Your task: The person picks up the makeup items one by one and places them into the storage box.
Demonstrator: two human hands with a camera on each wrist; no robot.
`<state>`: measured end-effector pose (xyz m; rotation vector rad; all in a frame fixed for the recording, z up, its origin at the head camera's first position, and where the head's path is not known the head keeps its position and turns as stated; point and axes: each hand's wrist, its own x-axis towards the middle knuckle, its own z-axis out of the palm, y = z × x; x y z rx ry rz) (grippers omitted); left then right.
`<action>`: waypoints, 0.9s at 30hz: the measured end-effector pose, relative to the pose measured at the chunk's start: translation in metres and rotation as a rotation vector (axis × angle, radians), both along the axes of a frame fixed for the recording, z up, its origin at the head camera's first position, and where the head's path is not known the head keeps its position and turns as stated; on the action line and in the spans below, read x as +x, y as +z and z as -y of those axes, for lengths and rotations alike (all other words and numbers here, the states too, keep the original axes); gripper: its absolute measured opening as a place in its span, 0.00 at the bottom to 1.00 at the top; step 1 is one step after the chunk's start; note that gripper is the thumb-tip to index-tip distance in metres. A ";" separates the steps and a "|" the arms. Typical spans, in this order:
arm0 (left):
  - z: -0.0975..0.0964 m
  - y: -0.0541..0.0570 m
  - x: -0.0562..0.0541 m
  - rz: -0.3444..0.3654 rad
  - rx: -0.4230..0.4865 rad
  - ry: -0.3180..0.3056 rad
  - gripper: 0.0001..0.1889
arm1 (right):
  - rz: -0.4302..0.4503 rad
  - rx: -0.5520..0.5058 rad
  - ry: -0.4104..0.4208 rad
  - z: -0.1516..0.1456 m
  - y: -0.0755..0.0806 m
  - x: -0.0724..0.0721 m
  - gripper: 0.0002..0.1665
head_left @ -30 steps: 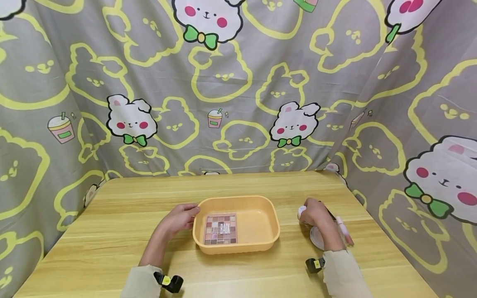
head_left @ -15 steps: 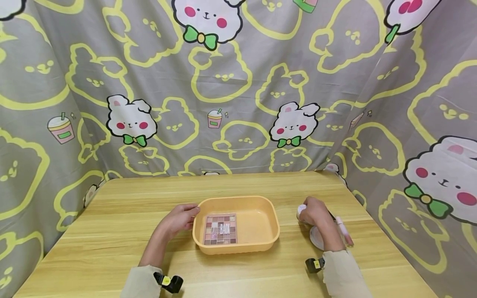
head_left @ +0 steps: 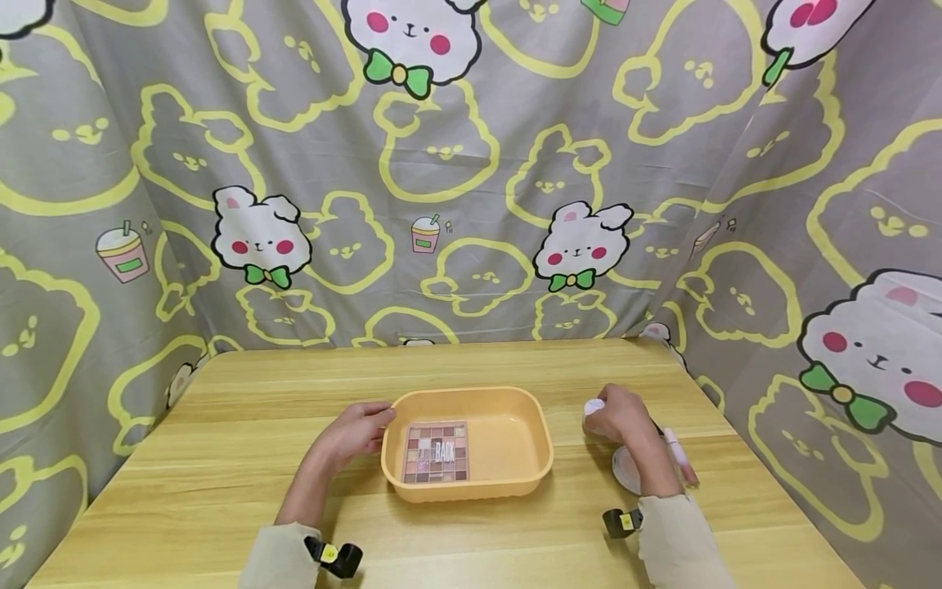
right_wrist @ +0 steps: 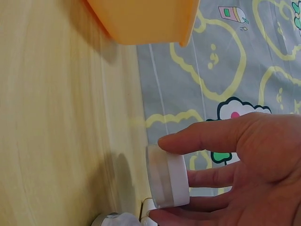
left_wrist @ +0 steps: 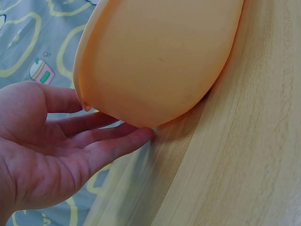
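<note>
Pinching a small round white-lidded jar with a translucent base [right_wrist: 164, 176], the right hand [right_wrist: 263, 165] has its thumb on one side and its other fingers on the opposite side. The jar is roughly upright, its lid away from the wooden surface [head_left: 441, 548], and looks lifted just clear of it. For a good carry, I would keep thumb and fingers opposed, hold the jar level, and raise the wrist before moving sideways, since the round pale disc-shaped case [head_left: 625, 471] and the slim pink tubes [head_left: 680, 458] lie near that forearm and could be nudged.

The left hand [head_left: 361, 429] steadies one end of the yellow-orange plastic tray [head_left: 471, 491], thumb at the rim and fingers against the outer wall; a light hold should be enough. Within the tray, the square multi-shade makeup palette [head_left: 436, 454] occupies the left part, leaving bare floor to the right.

Compared with half a second ago, the jar and right hand sit slightly farther from the person and nearer the tray; left hand, tray and palette match.
</note>
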<state>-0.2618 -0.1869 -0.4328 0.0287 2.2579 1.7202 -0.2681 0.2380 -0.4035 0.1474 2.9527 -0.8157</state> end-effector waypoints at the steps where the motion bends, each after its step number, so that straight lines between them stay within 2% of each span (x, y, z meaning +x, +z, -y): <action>1: 0.000 0.000 0.000 0.000 0.000 0.000 0.28 | -0.008 -0.003 0.000 0.000 0.000 0.000 0.32; 9: 0.001 0.000 0.000 0.002 -0.004 -0.006 0.28 | -0.057 -0.012 0.007 0.002 0.002 0.000 0.33; 19: 0.000 0.001 0.001 -0.002 -0.015 -0.018 0.29 | -0.047 -0.059 -0.034 0.005 0.009 0.001 0.38; 27: 0.000 0.000 0.000 0.002 -0.006 -0.009 0.28 | -0.094 -0.091 -0.046 0.008 0.012 0.001 0.32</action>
